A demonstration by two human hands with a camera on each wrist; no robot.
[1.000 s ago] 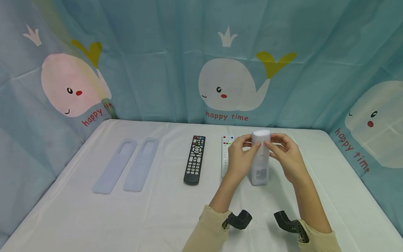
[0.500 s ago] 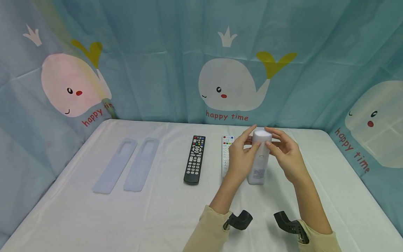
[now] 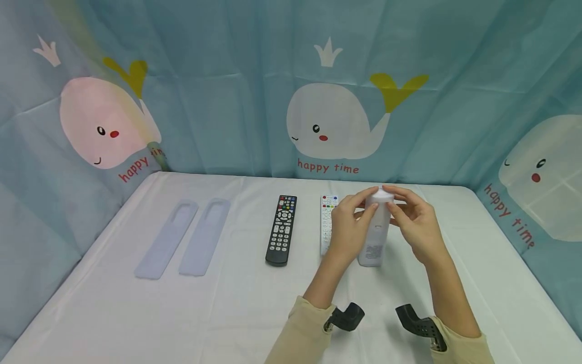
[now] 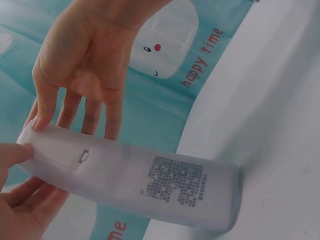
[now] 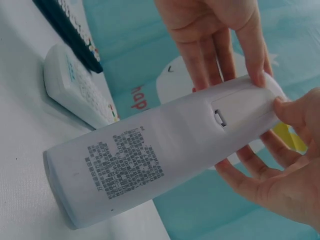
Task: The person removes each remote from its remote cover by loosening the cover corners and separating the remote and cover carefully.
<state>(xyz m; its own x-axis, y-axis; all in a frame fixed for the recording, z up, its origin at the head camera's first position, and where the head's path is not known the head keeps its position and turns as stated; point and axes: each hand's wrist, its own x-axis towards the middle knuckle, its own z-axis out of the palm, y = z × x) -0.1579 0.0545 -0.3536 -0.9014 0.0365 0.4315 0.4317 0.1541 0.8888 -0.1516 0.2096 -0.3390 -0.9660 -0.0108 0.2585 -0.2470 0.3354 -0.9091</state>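
A white remote in a translucent silicone sleeve [image 3: 375, 237] stands tilted on its lower end on the white table [image 3: 227, 313], its back label facing me. My left hand [image 3: 359, 208] pinches its top end from the left, thumb on the back near the battery latch. My right hand [image 3: 401, 207] grips the same end from the right, with fingers curled behind it. The left wrist view shows the sleeved remote [image 4: 135, 175] between the left hand [image 4: 15, 200] and right hand [image 4: 85, 65]. The right wrist view shows the remote [image 5: 165, 155], the right hand [image 5: 280, 175] and the left hand [image 5: 215, 30].
A bare white remote [image 3: 326, 217] lies just left of my hands, with a black remote [image 3: 282, 230] beside it. Two pale blue silicone sleeves [image 3: 167, 238] [image 3: 204, 236] lie flat at the left. A whale-print curtain [image 3: 327, 126] closes off the back and sides.
The sleeved remote has tipped more upright, with its top end a little farther away. Both hands have shifted slightly up toward its tip. Everything else lies as before.
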